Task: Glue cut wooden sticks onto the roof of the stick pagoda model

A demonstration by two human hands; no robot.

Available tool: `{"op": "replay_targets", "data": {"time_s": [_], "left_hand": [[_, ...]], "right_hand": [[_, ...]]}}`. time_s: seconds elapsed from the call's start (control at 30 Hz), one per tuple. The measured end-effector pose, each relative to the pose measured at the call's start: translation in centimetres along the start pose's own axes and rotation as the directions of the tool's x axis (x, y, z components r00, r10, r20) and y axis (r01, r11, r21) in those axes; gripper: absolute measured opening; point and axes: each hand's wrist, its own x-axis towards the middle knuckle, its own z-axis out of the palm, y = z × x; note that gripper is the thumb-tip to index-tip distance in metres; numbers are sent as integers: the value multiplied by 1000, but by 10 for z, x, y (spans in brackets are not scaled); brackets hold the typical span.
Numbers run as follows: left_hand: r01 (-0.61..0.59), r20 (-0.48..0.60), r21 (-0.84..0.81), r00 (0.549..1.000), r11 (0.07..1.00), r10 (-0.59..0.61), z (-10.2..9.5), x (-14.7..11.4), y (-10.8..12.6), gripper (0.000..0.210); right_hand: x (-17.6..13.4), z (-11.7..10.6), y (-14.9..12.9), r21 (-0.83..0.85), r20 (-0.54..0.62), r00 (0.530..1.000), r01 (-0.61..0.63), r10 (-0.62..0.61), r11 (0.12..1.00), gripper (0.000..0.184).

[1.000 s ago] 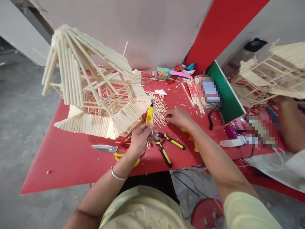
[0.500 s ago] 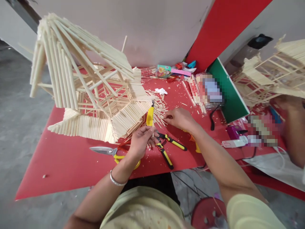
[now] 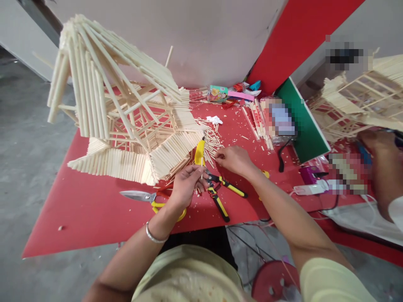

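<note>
A short wooden stick [image 3: 202,162] is pinched upright between the thumb and fingers of my left hand [image 3: 186,183]. My right hand [image 3: 233,161] hovers at the right edge of a pile of cut stick pieces [image 3: 212,144]; its fingertips are drawn together and whatever is in them is too small to make out. Behind my left hand stands a yellow-handled tool [image 3: 199,152], partly hidden. Pliers with black and yellow handles [image 3: 219,204] lie below both hands. At the left rises a model pavilion of wooden sticks [image 3: 122,161], with a tall tilted roof.
Scissors [image 3: 137,196] lie on the red table [image 3: 94,214], left of my left wrist. At the back are a green-labelled bottle [image 3: 217,93] and packs of sticks [image 3: 258,121]. A green board [image 3: 310,126] stands on the right; beyond it are another person's arm [image 3: 384,167] and a second stick model [image 3: 355,100].
The view has shifted slightly, so the model sits a little further right in it. My right hand has moved slightly down and left; my left hand keeps its pinch on the stick.
</note>
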Motion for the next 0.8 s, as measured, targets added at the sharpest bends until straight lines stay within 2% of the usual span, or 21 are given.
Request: {"op": "replay_targets", "data": {"time_s": [0.23, 0.43, 0.67, 0.8], "left_hand": [[6, -9, -2, 1000, 1000, -6, 0, 0, 1, 31], [22, 7, -15, 1000, 1000, -22, -1, 1, 0, 29], [24, -6, -26, 1000, 999, -24, -2, 3, -1, 32], [36, 0, -16, 999, 999, -36, -2, 3, -1, 32]], "right_hand": [[12, 0, -8, 31, -22, 1000, -4, 5, 1000, 20], [19, -4, 2, -3, -85, 994, -71, 70, 997, 25], [36, -2, 0, 34, -70, 997, 25, -22, 999, 21], [38, 2, -1, 3, -89, 996, 6, -6, 1000, 23]]}}
